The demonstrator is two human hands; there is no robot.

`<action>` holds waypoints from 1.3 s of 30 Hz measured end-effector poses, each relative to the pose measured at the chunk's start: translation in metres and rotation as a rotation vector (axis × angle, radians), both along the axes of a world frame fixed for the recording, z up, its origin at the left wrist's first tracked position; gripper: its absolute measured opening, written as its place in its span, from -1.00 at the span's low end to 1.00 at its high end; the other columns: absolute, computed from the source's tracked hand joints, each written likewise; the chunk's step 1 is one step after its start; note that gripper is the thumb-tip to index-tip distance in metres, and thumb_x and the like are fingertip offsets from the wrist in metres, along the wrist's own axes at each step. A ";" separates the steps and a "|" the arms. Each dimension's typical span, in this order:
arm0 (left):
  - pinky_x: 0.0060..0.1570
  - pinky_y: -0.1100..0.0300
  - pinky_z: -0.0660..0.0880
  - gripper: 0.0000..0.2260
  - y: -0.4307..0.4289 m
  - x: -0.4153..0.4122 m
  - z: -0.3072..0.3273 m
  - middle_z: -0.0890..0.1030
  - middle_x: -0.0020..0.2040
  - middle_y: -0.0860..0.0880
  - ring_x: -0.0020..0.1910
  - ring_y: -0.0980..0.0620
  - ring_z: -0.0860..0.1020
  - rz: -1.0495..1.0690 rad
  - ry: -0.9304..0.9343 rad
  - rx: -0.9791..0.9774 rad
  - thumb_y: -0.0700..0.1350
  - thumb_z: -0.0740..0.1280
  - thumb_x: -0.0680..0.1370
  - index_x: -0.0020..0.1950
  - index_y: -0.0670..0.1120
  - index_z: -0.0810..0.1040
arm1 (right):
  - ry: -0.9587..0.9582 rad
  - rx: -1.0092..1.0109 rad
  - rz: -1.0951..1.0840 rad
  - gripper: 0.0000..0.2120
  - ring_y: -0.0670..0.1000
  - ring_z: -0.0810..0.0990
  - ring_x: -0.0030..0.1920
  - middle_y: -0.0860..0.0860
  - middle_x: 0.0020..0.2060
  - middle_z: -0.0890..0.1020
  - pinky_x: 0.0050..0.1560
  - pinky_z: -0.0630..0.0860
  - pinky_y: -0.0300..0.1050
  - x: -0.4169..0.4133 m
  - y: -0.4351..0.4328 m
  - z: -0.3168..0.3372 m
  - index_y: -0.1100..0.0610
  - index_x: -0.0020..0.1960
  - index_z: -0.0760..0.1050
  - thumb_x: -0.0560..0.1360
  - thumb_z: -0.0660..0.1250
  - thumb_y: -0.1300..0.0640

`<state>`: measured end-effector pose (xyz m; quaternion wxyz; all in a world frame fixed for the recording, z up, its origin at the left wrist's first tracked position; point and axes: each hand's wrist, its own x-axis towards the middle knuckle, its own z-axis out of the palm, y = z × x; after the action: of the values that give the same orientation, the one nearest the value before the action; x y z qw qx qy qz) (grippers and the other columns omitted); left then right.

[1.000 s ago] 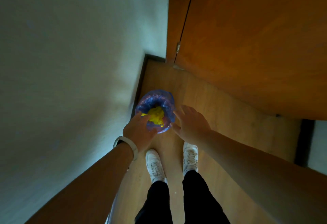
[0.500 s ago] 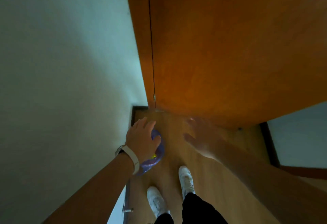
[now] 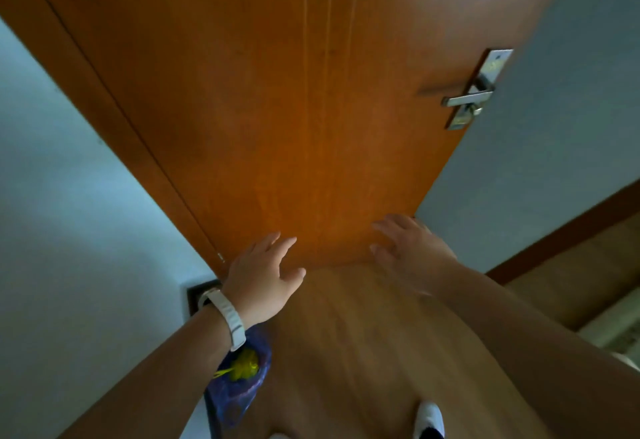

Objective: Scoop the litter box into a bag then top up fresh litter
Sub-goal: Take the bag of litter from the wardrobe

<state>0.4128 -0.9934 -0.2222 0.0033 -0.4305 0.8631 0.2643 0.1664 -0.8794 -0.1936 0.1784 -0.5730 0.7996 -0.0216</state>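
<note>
Bag (image 3: 239, 392) on the floor (image 3: 346, 352) against the wall (image 3: 86, 265), under the left forearm (image 3: 166, 369), nobody holding it. Left hand (image 3: 259, 282) and right hand (image 3: 412, 258) both spread, empty, by the door (image 3: 294, 109). Risk: a foot or the swinging door clips the bag, spills it.

Orange-brown door (image 3: 277, 109) with faint vertical lines and a silver handle (image 3: 471, 95). Pale blue-grey wall (image 3: 69, 196). Light wood-grain floor (image 3: 346, 334). Blue-purple bag (image 3: 235, 400) with bright yellow contents (image 3: 244, 366). White wristband (image 3: 230, 314), white shoe (image 3: 429, 416), dark brown skirting (image 3: 554, 241).

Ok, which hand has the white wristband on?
The left hand, nearer the blue bag; a white wristband circles its wrist. The right hand, blurred, has a bare wrist.
</note>
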 end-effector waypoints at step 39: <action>0.46 -0.01 0.18 -0.48 0.314 -0.678 0.024 0.18 0.56 0.04 0.54 0.01 0.14 -0.965 0.075 -0.247 0.22 0.15 0.59 0.52 0.11 0.24 | 0.098 -0.126 -0.735 -0.52 -0.01 0.30 0.42 -0.13 0.40 0.31 0.35 0.36 0.00 -0.485 0.420 0.011 -0.18 0.46 0.21 0.58 0.11 -0.25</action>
<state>-0.2656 -0.6790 -0.1987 0.0430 0.0304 0.9882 0.1438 -0.3183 -0.4595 -0.1825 0.0846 -0.2581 0.9566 -0.1056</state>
